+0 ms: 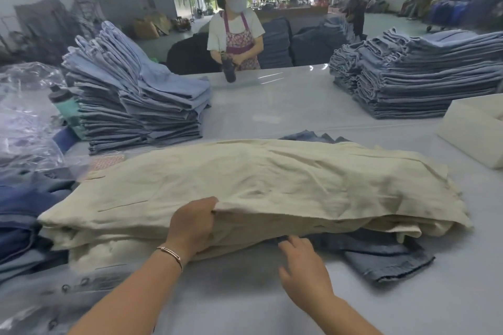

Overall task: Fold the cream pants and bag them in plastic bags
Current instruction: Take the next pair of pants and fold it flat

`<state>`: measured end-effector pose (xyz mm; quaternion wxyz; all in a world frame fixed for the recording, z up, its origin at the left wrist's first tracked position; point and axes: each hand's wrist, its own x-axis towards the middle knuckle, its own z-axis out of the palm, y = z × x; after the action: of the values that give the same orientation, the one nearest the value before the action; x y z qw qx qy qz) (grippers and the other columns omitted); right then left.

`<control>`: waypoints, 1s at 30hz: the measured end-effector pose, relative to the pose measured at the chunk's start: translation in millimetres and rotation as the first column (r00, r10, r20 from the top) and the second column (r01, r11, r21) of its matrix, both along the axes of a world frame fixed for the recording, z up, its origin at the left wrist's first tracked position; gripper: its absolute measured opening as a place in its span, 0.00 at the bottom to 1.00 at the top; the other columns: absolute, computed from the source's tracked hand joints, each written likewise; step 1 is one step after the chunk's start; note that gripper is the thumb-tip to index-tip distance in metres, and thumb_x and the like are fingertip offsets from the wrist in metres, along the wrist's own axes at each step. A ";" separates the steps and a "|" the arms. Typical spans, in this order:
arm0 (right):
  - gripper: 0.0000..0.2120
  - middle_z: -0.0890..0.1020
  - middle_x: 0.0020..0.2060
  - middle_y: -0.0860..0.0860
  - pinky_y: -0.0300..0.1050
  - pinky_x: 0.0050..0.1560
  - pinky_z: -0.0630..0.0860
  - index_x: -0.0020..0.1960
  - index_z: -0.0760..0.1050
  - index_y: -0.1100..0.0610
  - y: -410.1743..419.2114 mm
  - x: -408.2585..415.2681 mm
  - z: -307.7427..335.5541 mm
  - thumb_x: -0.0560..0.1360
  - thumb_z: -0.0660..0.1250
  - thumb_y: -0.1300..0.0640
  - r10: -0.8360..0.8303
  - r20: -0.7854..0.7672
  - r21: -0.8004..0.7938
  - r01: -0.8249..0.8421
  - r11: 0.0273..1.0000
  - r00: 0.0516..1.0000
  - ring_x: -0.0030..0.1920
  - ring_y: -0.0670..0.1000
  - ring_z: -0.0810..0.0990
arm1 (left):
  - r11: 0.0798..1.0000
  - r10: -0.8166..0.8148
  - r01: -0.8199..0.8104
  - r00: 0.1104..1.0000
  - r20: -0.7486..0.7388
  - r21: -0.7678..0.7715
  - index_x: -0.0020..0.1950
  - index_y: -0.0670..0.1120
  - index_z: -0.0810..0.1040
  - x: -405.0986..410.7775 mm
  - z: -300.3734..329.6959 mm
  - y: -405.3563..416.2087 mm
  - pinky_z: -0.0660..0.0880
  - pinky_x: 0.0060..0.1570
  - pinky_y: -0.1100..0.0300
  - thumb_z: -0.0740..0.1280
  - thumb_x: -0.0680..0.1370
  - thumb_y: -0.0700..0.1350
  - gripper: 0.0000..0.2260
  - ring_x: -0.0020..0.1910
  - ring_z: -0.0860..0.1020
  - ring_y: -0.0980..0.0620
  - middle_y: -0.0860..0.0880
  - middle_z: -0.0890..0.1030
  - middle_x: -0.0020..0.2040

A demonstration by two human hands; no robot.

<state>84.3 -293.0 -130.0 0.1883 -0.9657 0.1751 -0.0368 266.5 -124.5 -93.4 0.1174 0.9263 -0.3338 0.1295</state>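
- Head view: stack of cream pants [245, 193] lies across the near-centre of the desk [299, 106], waistbands at left, leg ends at right.
- Left hand [192, 223] is at the near edge of the stack, fingers tucked in between layers, top pair's edge draped over the fingertips. Fingers curled into the cloth, holding that top layer up.
- Right hand [302, 266] sits just near of the stack on the desk, fingers straight and loose, tips touching the bottom edge of the pile. It grips nothing.
- Dark denim piece [381, 258] pokes out from under the stack at near right; more denim [24, 215] at near left, touching the pile.
- Clear plastic bags [24, 122] heaped at far left, well apart from the hands. Green bottle [66, 106] beside them.
- Two folded blue jeans stacks: left [136, 100] and far right [422, 76]. White box [473, 128] at right edge. A person in an apron [236, 35] stands at the far side of the desk.
- Judgement: step in hand is peeling one pair off the top; folding not started, bagging not started.
- To do it well: confirm the left hand has only one pair, not two layers. Use the right hand flat on the pile below to pin it while the top pair slides off.
- Pull toward the bare near desk so the fold has room; keep the denim underneath from dragging along.
- Risk: the stack shears sideways if lifted from one point only.
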 end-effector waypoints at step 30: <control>0.09 0.83 0.30 0.59 0.42 0.27 0.74 0.49 0.75 0.62 5.8 -12.2 28.6 0.79 0.62 0.56 -0.428 -0.352 0.927 0.374 -0.036 0.832 0.26 0.56 0.81 | -0.120 -0.337 -0.931 0.364 -0.868 -0.344 0.48 0.45 0.77 3.9 25.6 121.1 0.77 0.27 0.61 0.71 0.74 0.40 0.05 0.35 0.76 0.49 0.46 0.79 0.40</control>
<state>72.0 -287.3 -101.4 0.7603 -0.4945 0.4209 0.0155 270.4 -3.4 -67.8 0.7988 0.5226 0.2777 -0.1083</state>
